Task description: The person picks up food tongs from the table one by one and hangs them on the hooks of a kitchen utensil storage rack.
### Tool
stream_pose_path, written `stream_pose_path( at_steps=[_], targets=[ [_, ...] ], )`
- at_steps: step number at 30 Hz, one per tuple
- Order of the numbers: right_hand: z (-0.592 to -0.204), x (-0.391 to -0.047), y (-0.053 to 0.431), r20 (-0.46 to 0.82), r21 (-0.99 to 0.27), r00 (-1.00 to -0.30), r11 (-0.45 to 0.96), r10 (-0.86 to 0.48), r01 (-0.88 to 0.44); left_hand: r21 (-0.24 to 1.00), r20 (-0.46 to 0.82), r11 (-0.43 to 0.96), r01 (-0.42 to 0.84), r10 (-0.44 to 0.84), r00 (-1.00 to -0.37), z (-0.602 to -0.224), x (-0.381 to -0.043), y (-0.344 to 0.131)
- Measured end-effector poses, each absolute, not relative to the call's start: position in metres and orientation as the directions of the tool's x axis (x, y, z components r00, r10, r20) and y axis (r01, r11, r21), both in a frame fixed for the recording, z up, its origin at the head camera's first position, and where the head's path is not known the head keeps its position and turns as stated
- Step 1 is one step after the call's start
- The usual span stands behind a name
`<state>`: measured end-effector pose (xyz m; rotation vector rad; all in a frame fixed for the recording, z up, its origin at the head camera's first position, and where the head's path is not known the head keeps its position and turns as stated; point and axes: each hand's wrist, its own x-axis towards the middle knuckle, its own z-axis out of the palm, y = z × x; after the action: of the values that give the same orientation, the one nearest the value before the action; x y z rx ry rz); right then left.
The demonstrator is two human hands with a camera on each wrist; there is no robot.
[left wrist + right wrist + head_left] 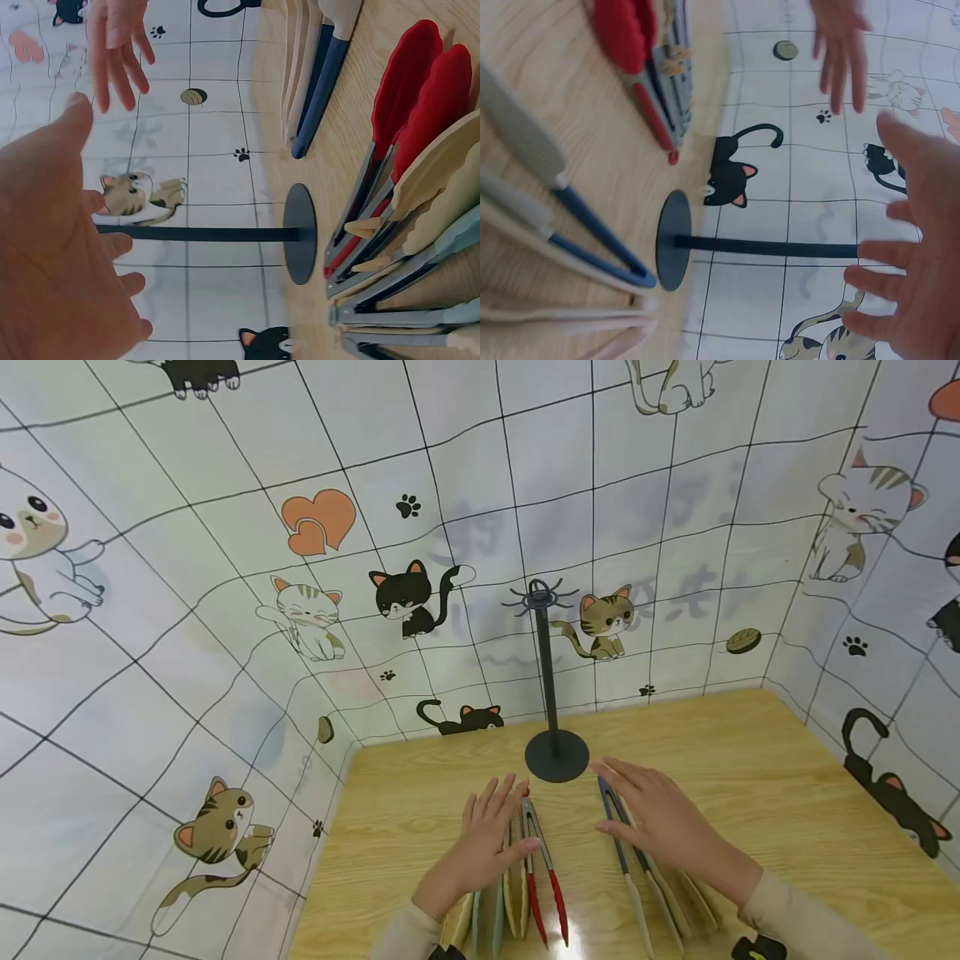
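My left hand (483, 843) is held with fingers spread above a row of tongs. Under and beside it lie red-tipped metal tongs (557, 902), beige-tipped tongs (442, 169) and pale teal-tipped tongs (456, 232). On the other side, my right hand (663, 814) hovers palm down, its fingers extended over blue-armed tongs (600, 232) with pale grey tips. Light wooden-looking tongs (562, 326) lie beside the blue ones, partly covered by that hand in the head view. Both hands hold nothing.
A dark stand (547, 677) with a ring of hooks on top rises from a round base (557, 764) behind the tongs, between the hands. The wood-grain table (420, 768) meets a cat-printed grid cloth (465, 460) at the back and both sides.
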<state>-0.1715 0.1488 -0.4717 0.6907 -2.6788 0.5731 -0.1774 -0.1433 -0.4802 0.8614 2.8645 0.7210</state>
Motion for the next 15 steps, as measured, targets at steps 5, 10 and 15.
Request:
stream_pose_path(
  at_steps=[5,10,15],
  targets=[
    [-0.448,-0.191,0.135,0.382,-0.544,-0.897,0.730,-0.224,-0.414,0.685,0.064,0.602,0.411,0.512,-0.857,-0.484,-0.196,-0.148],
    [-0.425,-0.222,0.122,0.373,-0.707,-0.919,0.604,-0.126,-0.369,0.828,0.093,0.445,0.342,0.491,-0.866,-0.485,-0.222,-0.145],
    [-0.404,-0.255,0.110,0.361,-0.792,-0.932,0.522,-0.018,-0.317,0.891,0.132,0.333,0.310,0.464,-0.876,-0.480,-0.251,-0.135]
  ],
)
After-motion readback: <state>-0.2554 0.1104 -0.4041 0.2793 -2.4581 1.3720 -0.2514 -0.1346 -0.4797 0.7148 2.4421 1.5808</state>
